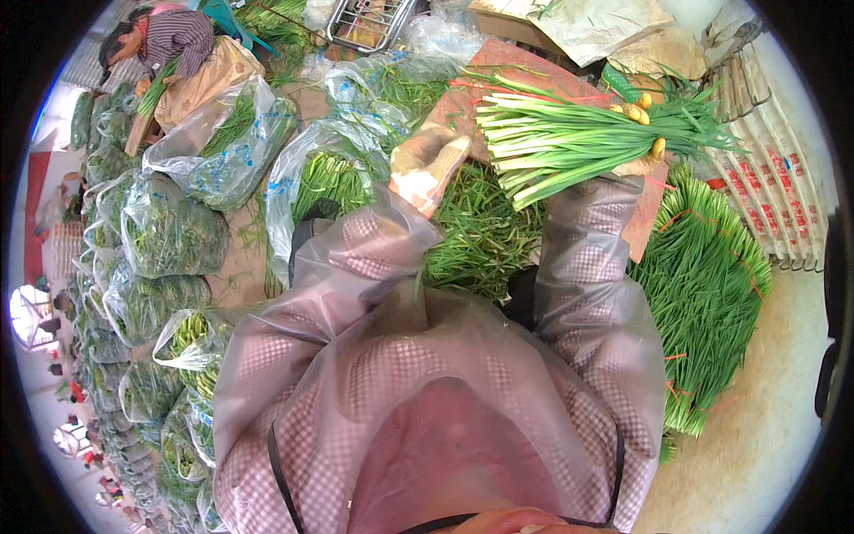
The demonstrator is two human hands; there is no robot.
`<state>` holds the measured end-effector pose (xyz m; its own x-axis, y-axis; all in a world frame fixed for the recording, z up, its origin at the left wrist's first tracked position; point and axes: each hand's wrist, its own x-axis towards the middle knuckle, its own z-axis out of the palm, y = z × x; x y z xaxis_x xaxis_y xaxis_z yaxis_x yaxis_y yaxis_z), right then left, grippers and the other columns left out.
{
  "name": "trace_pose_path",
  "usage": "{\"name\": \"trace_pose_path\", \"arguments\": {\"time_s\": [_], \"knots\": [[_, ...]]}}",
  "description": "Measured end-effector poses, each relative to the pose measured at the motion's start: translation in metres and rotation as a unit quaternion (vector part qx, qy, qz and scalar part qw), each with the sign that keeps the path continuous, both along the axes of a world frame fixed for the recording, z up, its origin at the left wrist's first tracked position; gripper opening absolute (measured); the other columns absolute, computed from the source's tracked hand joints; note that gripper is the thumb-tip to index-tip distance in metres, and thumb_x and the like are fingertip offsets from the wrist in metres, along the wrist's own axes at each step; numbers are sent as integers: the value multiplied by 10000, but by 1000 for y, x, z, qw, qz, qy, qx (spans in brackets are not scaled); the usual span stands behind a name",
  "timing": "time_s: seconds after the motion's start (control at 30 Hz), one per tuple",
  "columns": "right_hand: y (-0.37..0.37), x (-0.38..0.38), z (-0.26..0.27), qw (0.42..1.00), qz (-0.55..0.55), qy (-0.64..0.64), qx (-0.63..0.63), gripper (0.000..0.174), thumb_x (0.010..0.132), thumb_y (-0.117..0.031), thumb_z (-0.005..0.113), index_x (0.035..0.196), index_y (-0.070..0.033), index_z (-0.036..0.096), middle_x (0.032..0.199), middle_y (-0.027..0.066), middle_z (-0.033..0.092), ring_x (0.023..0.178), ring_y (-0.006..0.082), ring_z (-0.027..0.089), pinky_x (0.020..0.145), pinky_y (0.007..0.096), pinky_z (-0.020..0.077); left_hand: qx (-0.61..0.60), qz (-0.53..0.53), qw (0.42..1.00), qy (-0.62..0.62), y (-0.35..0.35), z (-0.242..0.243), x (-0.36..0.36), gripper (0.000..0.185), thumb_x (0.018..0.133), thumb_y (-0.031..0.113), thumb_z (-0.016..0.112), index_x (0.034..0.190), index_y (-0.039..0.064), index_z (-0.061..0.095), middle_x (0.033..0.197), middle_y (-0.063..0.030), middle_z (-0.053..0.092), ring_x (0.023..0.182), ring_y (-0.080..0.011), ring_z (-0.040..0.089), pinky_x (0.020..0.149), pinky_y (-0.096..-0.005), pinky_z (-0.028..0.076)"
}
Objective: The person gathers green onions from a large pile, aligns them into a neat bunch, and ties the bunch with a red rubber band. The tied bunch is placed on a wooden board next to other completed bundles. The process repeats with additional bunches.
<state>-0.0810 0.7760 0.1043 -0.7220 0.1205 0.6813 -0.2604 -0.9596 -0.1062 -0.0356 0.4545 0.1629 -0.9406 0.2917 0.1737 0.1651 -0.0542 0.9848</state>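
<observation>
Both hands wear pale work gloves with yellowish fingertips. My right hand [642, 130] is shut around a large bunch of long green leafy stalks [567, 133], perhaps garlic chives; yellow fingertips show over the leaves while the palm is hidden beneath. The pale cut ends fan out towards the left, above a reddish board [520, 63]. My left hand [429, 163] is just left of the stalk ends, apart from them, its fingers curled; whether it holds something cannot be told. Loose green trimmings [484, 233] lie below, between the forearms.
Tied green bundles [710, 307] are stacked at the right. White printed sacks or bags [767, 187] hang or stand behind them. Clear plastic bags of greens [177, 227] crowd the left side. Another person [177, 40] bends over greens at the upper left. A metal rack [370, 23] is at the top.
</observation>
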Motion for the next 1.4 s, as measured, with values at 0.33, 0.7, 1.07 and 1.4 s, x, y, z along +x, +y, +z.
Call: {"name": "trace_pose_path", "arguments": {"time_s": [0.33, 0.7, 1.07, 1.4], "knots": [[-15, -3, 19, 994, 24, 105, 22, 663, 870, -295, 595, 1400, 25, 358, 1156, 93, 572, 1178, 238, 487, 1099, 443, 303, -232, 94, 942, 223, 38, 3, 5, 219, 768, 220, 748, 962, 120, 756, 1399, -193, 430, 1242, -330, 427, 1060, -395, 337], [-10, 3, 16, 999, -38, -12, 31, 649, 843, -322, 592, 1338, 65, 432, 1137, 119, 655, 1132, 236, 519, 1073, 450, 345, -66, 4, 977, -204, 44, 2, -3, 355, 861, 184, 697, 1151, -2, 611, 1162, -99, 617, 1035, -213, 586, 940, -346, 467], [21, 12, -3, 983, -87, -141, -73, 562, 804, -320, 646, 1242, 22, 562, 1078, 138, 669, 1068, 285, 583, 998, 505, 415, 67, 13, 977, -204, -46, -54, -29, 523, 876, 285, 665, 1254, -53, 538, 1195, -129, 596, 1113, -235, 525, 1006, -382, 375], [114, 22, -12, 977, -87, -192, -18, 669, 752, -347, 656, 1273, 48, 512, 1170, 193, 603, 1105, 327, 552, 993, 522, 417, -415, -226, 870, -140, -95, -117, -19, 352, 903, 235, 631, 1196, 39, 625, 1101, -125, 676, 1018, -205, 619, 897, -318, 479]]}}
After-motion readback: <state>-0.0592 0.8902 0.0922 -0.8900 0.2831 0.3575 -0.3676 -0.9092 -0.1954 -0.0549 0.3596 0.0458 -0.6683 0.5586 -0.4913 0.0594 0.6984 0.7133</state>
